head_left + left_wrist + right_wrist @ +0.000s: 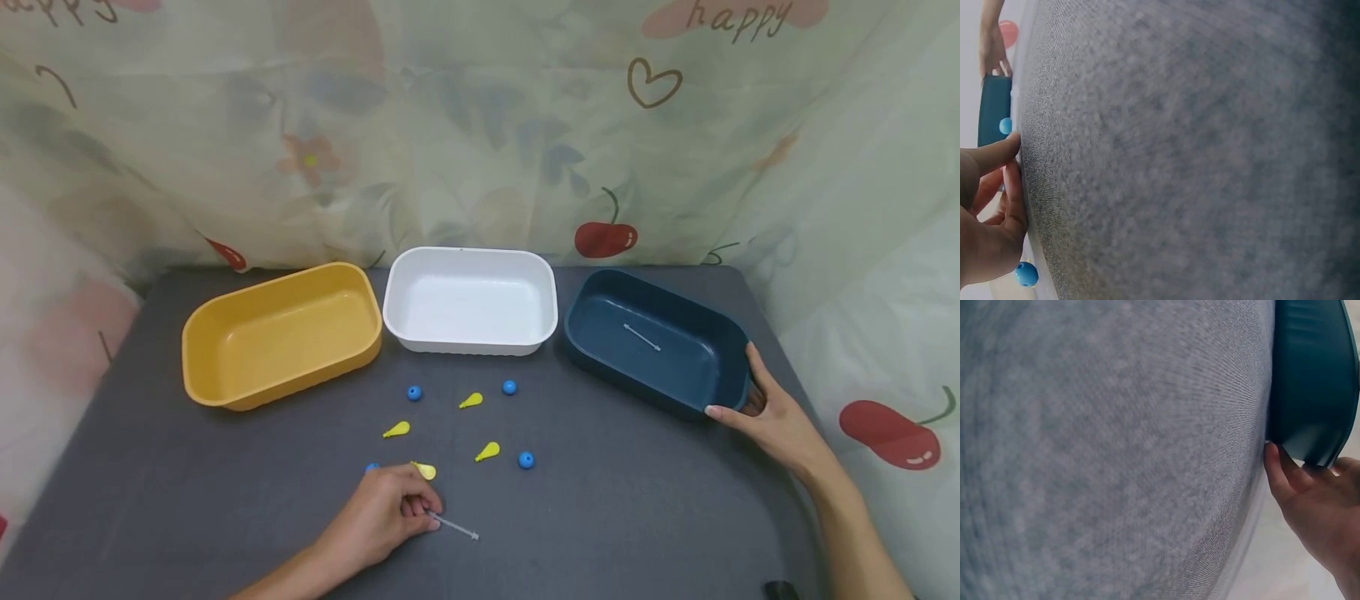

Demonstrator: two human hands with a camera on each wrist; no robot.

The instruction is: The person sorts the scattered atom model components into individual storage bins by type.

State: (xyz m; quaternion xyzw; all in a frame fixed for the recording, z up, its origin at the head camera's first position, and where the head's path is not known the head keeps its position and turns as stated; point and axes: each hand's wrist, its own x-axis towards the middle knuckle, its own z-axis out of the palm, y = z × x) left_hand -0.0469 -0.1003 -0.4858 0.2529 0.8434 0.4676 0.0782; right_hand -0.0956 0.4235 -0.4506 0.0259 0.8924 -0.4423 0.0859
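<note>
My left hand [390, 510] is low over the middle of the table, its thumb and forefinger pinching one end of a thin grey rod [456, 527] with small knobbed ends. Just beyond the knuckles lie a yellow drop-shaped piece [425, 471] and a partly hidden blue bead [372, 467]. At the far right my right hand [780, 421] holds the near right end of a dark blue bin [652, 392], thumb at the front corner and fingers around the end wall. A similar grey rod [642, 337] lies inside that bin.
A yellow bin [285, 383] stands at the left and a white bin [470, 346] at the back middle. Several yellow pieces [487, 451] and blue beads [527, 460] are scattered before them. A black object [780, 590] shows at the front right edge.
</note>
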